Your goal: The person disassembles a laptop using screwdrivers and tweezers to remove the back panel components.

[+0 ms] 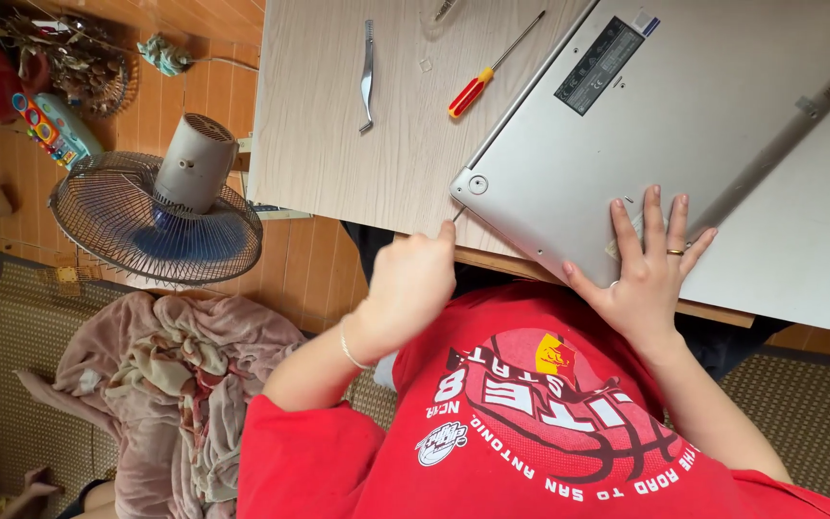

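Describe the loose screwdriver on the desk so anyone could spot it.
On the light wooden desk, look just left of the upturned silver laptop, beside its long edge. The screwdriver lies there diagonally. Its red-and-yellow handle sets it apart from the all-metal tweezers further left.

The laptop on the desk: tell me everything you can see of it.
The laptop lies closed and bottom side up on the light wooden desk, set at an angle. Its base is a plain silver panel, metal by the look, with a dark label, a round pad near the corner and a long vent slot along the far side. One corner reaches the desk's near edge. The right hand rests flat on it with fingers spread; the left hand is closed on a thin tool whose tip meets that corner.
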